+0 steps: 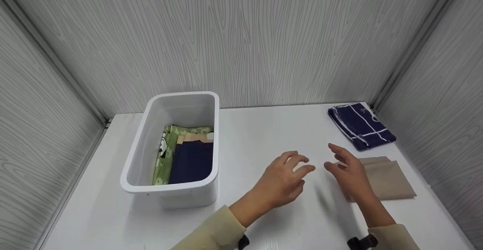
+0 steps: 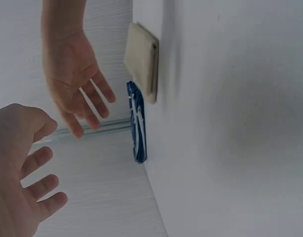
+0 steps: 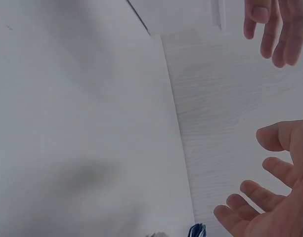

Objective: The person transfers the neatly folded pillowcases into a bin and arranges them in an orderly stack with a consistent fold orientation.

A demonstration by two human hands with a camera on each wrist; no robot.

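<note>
Both hands hover over the white table with nothing in them. My left hand [image 1: 283,180] has loosely bent, spread fingers and is between the white bin and the other hand. Facing it across a small gap is my right hand [image 1: 351,172], its fingers relaxed too. Closest to the right hand lies a folded beige cloth [image 1: 388,178], partly covered by that hand in the head view. Behind it rests a folded navy cloth with white lines [image 1: 362,125]. The left wrist view shows the beige cloth [image 2: 141,61] and the navy one [image 2: 137,123] side by side.
A white bin [image 1: 132,159] stands on the left of the table [image 1: 256,129]. Inside it are a green patterned cloth [image 1: 161,168], a beige-tan cloth [image 1: 188,137] and a dark navy cloth [image 1: 192,163]. Grey wood-grain panels [image 1: 241,42] enclose the back and sides.
</note>
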